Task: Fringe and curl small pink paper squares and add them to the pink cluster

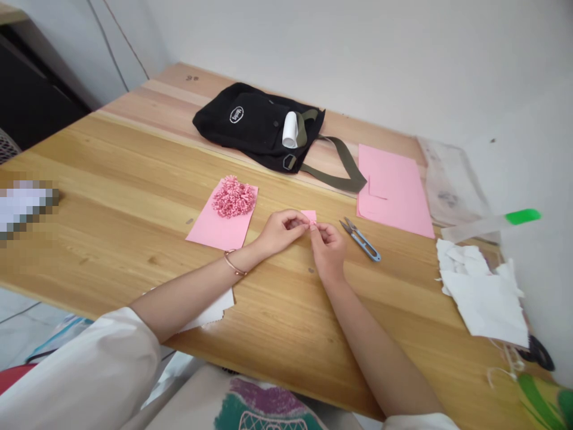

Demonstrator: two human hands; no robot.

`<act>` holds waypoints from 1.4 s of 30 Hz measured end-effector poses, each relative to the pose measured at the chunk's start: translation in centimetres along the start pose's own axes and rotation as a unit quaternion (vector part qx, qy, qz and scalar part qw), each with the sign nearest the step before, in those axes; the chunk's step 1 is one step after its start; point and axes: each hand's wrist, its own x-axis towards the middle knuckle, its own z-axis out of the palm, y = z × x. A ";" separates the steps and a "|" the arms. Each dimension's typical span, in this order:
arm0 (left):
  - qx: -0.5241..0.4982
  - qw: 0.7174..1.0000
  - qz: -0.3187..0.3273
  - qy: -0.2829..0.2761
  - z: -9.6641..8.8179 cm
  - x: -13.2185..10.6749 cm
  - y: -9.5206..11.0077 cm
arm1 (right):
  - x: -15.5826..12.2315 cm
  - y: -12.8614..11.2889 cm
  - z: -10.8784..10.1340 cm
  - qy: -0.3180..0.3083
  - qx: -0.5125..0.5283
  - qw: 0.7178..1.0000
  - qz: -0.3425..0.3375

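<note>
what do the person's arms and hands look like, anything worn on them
Both the left hand and the right hand are ungloved, and the forearms are bare. A thin copper-coloured bracelet circles the left wrist; nothing shows on the right one. The left sleeve is white, loose and ends near the elbow. Only the edge of the right sleeve shows, also white.

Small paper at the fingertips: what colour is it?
The small paper is pink, best seen in the head view.

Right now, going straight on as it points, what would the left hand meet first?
Beyond the small pink paper it pinches, the left hand would likely meet the right hand first; exact depth is unclear.
</note>
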 end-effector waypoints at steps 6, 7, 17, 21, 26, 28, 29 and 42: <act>0.006 1.000 0.000 -0.001 0.0 0.1 -0.4 | 0.0 -0.2 0.0 0.004 -0.002 1.000 0.000; 0.005 1.000 0.001 -0.001 0.0 0.1 -0.5 | 0.0 -0.2 0.0 0.005 -0.002 1.000 0.001; 0.014 1.000 0.007 -0.002 0.0 0.1 -0.6 | 0.0 -0.2 0.1 0.008 -0.003 1.000 0.002; 0.009 1.000 0.006 -0.005 -0.1 0.1 -0.6 | 0.1 -0.2 0.0 0.006 -0.004 1.000 -0.004; -0.011 1.000 -0.009 -0.004 0.0 0.0 -0.3 | 0.1 -0.1 0.1 0.002 0.004 1.000 -0.006; -0.018 1.000 -0.014 -0.004 0.0 0.0 -0.3 | 0.1 0.0 0.1 -0.001 0.010 1.000 -0.008; -0.020 1.000 -0.016 -0.006 0.0 0.0 -0.3 | 0.1 0.0 0.1 -0.004 0.012 1.000 -0.009; -0.030 0.999 -0.012 -0.007 -0.1 -0.1 -0.3 | 0.1 -0.1 0.0 0.000 -0.026 0.999 -0.018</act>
